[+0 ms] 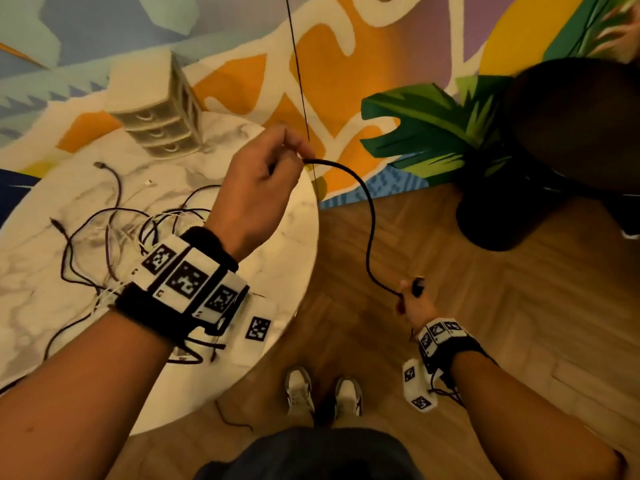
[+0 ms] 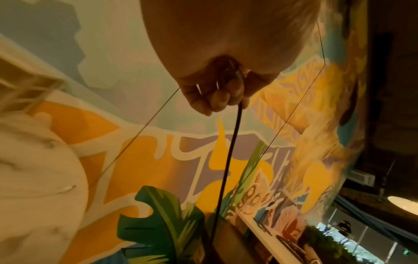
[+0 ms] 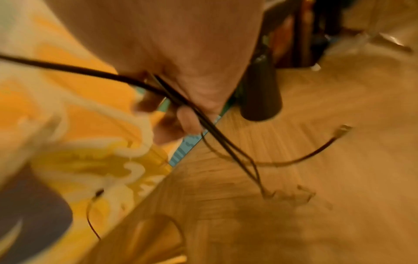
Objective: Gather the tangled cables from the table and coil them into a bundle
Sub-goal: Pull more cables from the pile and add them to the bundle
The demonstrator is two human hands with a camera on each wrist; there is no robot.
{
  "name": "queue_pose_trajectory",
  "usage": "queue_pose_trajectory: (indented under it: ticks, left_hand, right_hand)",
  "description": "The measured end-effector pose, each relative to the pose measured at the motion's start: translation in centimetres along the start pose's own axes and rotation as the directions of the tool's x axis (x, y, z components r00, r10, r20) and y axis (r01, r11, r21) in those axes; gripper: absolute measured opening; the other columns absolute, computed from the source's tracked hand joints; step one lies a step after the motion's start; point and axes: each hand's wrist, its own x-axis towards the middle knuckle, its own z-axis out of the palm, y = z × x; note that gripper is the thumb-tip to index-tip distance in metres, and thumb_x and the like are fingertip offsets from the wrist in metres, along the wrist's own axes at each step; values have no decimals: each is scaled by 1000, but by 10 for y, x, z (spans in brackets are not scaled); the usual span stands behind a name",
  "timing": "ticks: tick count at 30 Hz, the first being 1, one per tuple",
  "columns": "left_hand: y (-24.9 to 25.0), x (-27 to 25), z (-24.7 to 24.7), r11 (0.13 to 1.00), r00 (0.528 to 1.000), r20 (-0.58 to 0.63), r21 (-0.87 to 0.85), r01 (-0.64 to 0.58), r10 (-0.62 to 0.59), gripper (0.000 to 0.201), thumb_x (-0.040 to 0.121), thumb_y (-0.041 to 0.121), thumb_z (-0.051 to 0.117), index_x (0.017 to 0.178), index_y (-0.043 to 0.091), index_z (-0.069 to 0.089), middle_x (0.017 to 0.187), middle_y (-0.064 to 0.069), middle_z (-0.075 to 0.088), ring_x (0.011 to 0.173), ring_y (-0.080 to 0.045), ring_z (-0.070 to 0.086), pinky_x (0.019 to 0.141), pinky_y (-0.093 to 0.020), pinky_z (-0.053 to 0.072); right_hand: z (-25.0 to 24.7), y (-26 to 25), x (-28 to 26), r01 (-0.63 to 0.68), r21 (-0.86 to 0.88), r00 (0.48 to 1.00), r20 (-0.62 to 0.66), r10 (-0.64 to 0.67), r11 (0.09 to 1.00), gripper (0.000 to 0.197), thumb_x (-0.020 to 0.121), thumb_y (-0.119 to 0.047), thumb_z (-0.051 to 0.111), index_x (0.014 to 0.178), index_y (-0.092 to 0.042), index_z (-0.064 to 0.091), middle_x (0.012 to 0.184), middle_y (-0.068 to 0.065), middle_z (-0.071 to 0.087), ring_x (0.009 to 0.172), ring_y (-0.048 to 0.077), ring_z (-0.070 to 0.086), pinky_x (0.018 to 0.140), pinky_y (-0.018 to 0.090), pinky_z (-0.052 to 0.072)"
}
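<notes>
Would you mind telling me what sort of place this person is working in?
Probably a café or lounge-style room rather than a workshop: a bright mural fills the wall, the round table has a marble top, and the floor is wood parquet.

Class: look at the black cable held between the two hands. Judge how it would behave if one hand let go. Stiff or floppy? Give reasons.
Probably floppy: the black cable sags in a loose curve between the left hand and right hand. Likely light, since fingers alone pinch it. Released, the free end would probably drop and swing.
</notes>
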Motion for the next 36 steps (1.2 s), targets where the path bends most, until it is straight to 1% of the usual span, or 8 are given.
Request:
queue_pose_trajectory:
  ticks: [5,9,12,15,21,30,33,36]
  left_hand:
    - [13,-5,37,999,978,210,47,-28,17,21,85,3,47,84,14,65,59,10,52,54,-8,45,51,-25,37]
    - [0,-16,81,957,900,430,283,-69,-62,19,91,9,50,91,15,68,77,14,59,63,6,51,59,-8,39]
    - [-18,-19,111,916,787,590,393,-82,-183,14,89,15,54,94,16,67,96,5,65,88,-6,58,84,-25,48]
    - [-24,-23,129,896,675,666,444,-16,-318,14,88,20,58,101,17,62,109,0,63,100,-15,58,91,-35,49]
    - [-23,-37,127,946,734,622,310,89,-273,16,87,11,57,97,20,50,93,-1,67,80,-16,67,72,-40,57]
    - [-24,-52,120,765,787,570,608,-212,-235,27,87,48,50,97,27,37,76,4,59,66,-16,59,65,-38,55]
    - [-30,-53,118,721,794,566,643,-258,-220,21,92,46,45,96,27,36,74,4,56,65,-18,58,61,-35,52]
    - [-33,-54,113,792,752,616,569,-220,-233,18,91,36,51,93,29,35,76,1,57,67,-19,58,61,-34,50]
  right_hand:
    - [-18,18,3,29,-407,998,-34,-47,913,33,100,-26,39,120,-7,56,121,19,58,90,28,55,79,40,48]
    - [-36,5,-17,305,-230,946,-35,-321,924,24,97,-11,39,111,-21,57,119,3,58,105,22,57,86,32,44]
    - [-41,-17,-46,500,30,858,118,-500,865,23,94,-26,39,110,-32,54,117,-11,56,109,1,54,92,28,44]
    - [-37,-39,-74,554,197,762,273,-588,809,34,95,-9,38,114,-33,52,117,-12,57,105,-8,56,90,17,46]
    - [-27,-62,-90,531,244,723,368,-584,811,36,95,8,37,94,-26,52,73,-6,59,61,7,51,59,23,43]
    - [2,-72,-103,397,331,774,381,-506,856,12,85,-12,54,75,-17,48,72,-5,49,65,4,48,65,27,42]
    - [9,-67,-98,469,192,785,358,-506,862,23,90,7,52,89,-15,47,79,-15,44,70,-3,45,65,10,42]
    - [12,-65,-100,499,180,763,372,-529,847,32,90,6,52,79,-24,52,79,-12,54,71,-3,57,64,12,47]
